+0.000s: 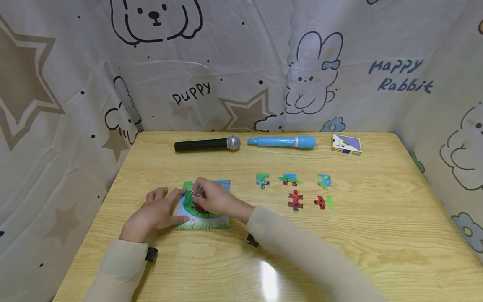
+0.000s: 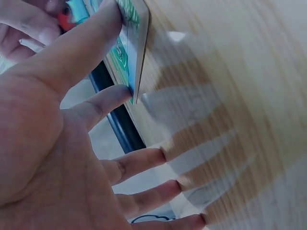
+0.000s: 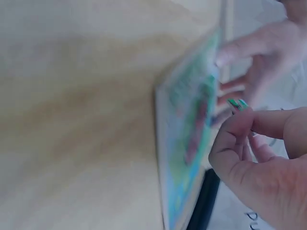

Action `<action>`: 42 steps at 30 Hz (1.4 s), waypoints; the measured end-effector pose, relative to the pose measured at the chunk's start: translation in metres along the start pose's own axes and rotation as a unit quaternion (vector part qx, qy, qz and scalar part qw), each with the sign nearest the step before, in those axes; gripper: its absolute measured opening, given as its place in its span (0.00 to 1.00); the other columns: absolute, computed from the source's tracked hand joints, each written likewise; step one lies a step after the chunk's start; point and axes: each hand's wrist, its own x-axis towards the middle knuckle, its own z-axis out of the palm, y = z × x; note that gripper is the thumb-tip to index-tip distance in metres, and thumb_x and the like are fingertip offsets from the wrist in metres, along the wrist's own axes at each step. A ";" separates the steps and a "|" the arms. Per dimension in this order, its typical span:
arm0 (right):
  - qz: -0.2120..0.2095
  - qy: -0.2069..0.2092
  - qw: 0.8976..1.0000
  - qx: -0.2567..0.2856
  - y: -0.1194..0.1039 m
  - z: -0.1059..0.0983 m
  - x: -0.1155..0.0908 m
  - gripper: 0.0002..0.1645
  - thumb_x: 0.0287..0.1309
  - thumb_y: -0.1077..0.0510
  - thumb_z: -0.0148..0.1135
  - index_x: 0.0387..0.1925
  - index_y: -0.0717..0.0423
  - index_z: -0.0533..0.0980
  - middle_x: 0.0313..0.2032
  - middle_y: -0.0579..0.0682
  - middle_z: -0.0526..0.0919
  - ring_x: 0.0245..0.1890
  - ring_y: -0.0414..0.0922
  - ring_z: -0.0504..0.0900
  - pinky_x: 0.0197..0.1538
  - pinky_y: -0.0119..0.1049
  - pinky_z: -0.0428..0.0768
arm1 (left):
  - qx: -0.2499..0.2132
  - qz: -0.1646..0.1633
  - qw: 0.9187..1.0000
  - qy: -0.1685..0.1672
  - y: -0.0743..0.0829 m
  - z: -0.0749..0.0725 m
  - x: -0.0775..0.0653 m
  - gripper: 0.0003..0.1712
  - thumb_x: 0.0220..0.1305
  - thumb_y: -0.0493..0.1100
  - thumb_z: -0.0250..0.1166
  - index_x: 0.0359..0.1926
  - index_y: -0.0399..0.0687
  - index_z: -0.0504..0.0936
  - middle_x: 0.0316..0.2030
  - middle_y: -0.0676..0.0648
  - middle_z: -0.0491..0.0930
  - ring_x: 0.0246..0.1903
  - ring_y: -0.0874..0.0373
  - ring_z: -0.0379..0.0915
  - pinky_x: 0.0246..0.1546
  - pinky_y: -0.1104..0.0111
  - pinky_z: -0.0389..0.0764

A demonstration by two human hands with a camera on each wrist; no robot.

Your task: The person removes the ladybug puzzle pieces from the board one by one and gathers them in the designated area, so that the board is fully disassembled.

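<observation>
A square jigsaw board (image 1: 216,224) with a ladybug picture lies on the left part of the table. My right hand (image 1: 216,197) is over the board and pinches a small puzzle piece (image 3: 237,104) between thumb and fingertips; most of the piece is hidden by the fingers. Along the board's left side rests my left hand (image 1: 156,212), its thumb (image 2: 79,48) and index finger (image 2: 108,101) touching the edge. The other left fingers are stretched out, their tips on the table.
Several loose puzzle pieces, including a red one (image 1: 295,200) and a green-blue one (image 1: 325,181), lie right of the board. Along the back stand out a black microphone (image 1: 205,144), a blue microphone (image 1: 281,141) and a card box (image 1: 346,144). A printed curtain (image 1: 241,63) surrounds the table.
</observation>
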 end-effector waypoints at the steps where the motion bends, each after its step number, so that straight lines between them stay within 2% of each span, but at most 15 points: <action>1: 0.000 0.001 1.000 -0.005 0.001 -0.006 -0.002 0.07 0.76 0.58 0.61 0.50 0.54 0.75 0.28 0.46 0.79 0.22 0.38 0.70 0.28 0.29 0.69 | 0.000 0.001 1.000 0.001 0.000 0.000 0.001 0.51 0.66 0.65 0.71 0.81 0.55 0.59 0.75 0.20 0.50 0.71 0.13 0.46 0.62 0.23 0.65; 6: -0.004 0.004 0.999 -0.033 0.012 -0.037 -0.011 0.09 0.73 0.59 0.65 0.51 0.54 0.78 0.33 0.48 0.81 0.27 0.38 0.73 0.31 0.29 0.71 | -0.007 0.002 1.000 0.008 0.000 0.002 -0.001 0.51 0.66 0.65 0.71 0.81 0.57 0.59 0.76 0.20 0.50 0.72 0.14 0.46 0.65 0.23 0.62; 11: -0.007 -0.014 0.999 -0.044 0.032 -0.067 -0.023 0.07 0.72 0.60 0.65 0.49 0.54 0.81 0.29 0.47 0.80 0.26 0.39 0.72 0.32 0.30 0.70 | -0.006 0.007 1.000 0.016 0.000 0.002 -0.004 0.52 0.65 0.66 0.71 0.81 0.56 0.60 0.76 0.21 0.50 0.73 0.15 0.46 0.64 0.23 0.64; 19: 0.016 -0.089 0.996 -0.024 0.063 -0.112 -0.050 0.09 0.71 0.64 0.64 0.50 0.59 0.81 0.34 0.54 0.87 0.30 0.46 0.86 0.34 0.31 0.78 | 0.002 0.012 1.000 0.018 0.000 0.000 -0.005 0.51 0.65 0.66 0.71 0.81 0.57 0.61 0.76 0.22 0.52 0.73 0.17 0.48 0.61 0.25 0.69; 24: 0.050 -0.119 0.991 -0.035 0.078 -0.132 -0.067 0.10 0.67 0.68 0.66 0.48 0.60 0.81 0.35 0.55 0.87 0.30 0.42 0.85 0.34 0.33 0.80 | 0.007 0.008 1.000 0.013 -0.001 0.001 -0.005 0.53 0.64 0.70 0.70 0.82 0.59 0.59 0.77 0.23 0.52 0.73 0.17 0.48 0.60 0.24 0.68; 27: 0.076 -0.129 0.987 -0.059 0.084 -0.138 -0.075 0.09 0.66 0.68 0.68 0.46 0.58 0.81 0.37 0.54 0.88 0.32 0.41 0.84 0.36 0.33 0.81 | 0.006 0.006 1.000 0.012 -0.002 0.000 -0.006 0.57 0.60 0.74 0.70 0.82 0.60 0.59 0.76 0.23 0.52 0.73 0.17 0.48 0.60 0.23 0.67; 34: 0.119 -0.126 0.979 -0.105 0.087 -0.137 -0.085 0.08 0.67 0.65 0.68 0.45 0.53 0.80 0.32 0.50 0.89 0.27 0.44 0.80 0.32 0.34 0.77 | 0.003 0.001 1.000 0.023 -0.001 0.004 -0.006 0.60 0.57 0.82 0.65 0.82 0.61 0.58 0.76 0.24 0.51 0.73 0.17 0.48 0.59 0.24 0.67; 38: 0.120 -0.113 0.977 -0.135 0.086 -0.135 -0.086 0.09 0.66 0.64 0.70 0.44 0.51 0.80 0.31 0.48 0.87 0.26 0.43 0.79 0.33 0.34 0.78 | 0.005 0.005 0.999 0.045 0.002 0.009 -0.004 0.60 0.58 0.82 0.64 0.82 0.59 0.59 0.76 0.25 0.52 0.74 0.19 0.48 0.62 0.24 0.65; 42: 0.114 -0.110 0.973 -0.165 0.086 -0.134 -0.083 0.09 0.63 0.64 0.73 0.42 0.51 0.81 0.31 0.48 0.85 0.27 0.42 0.79 0.36 0.35 0.79 | 0.004 0.030 0.996 0.085 0.005 0.013 -0.004 0.58 0.60 0.79 0.65 0.80 0.50 0.63 0.78 0.27 0.52 0.76 0.24 0.47 0.68 0.25 0.60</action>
